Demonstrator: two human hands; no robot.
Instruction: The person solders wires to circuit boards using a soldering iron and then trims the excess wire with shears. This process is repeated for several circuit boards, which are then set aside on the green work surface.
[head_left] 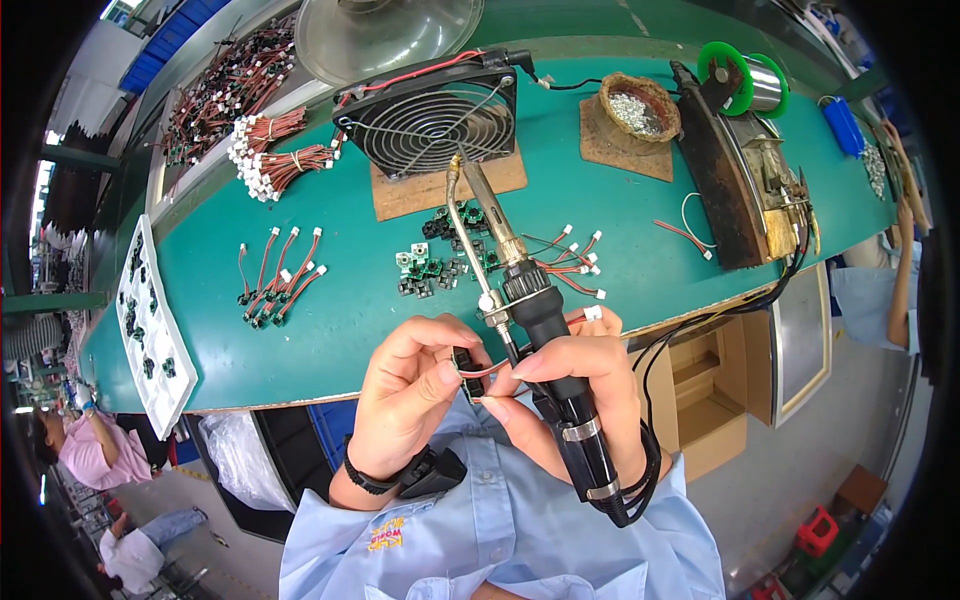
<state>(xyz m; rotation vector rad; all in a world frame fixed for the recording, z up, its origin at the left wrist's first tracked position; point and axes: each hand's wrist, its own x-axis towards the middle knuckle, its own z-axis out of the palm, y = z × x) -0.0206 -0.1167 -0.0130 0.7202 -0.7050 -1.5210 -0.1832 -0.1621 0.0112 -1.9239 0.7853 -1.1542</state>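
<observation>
Fingers of left hand (410, 385) pinch a small black part (462, 362). Right hand (575, 385) grips soldering iron (530, 300), tip toward 11 o'clock, and red wire (492, 370).

The person wears a light blue shirt (520, 520) with a small orange-and-yellow emblem (385, 535) at 7 o'clock. A black wristband (365, 480) circles the left wrist, with a black device (432, 472) attached beside it.

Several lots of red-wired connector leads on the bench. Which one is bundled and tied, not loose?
The tied wire bundles at the far left, just left of the black fan. Their leads are banded into bunches with white plugs together; the leads by the soldering iron lie scattered singly.
</observation>
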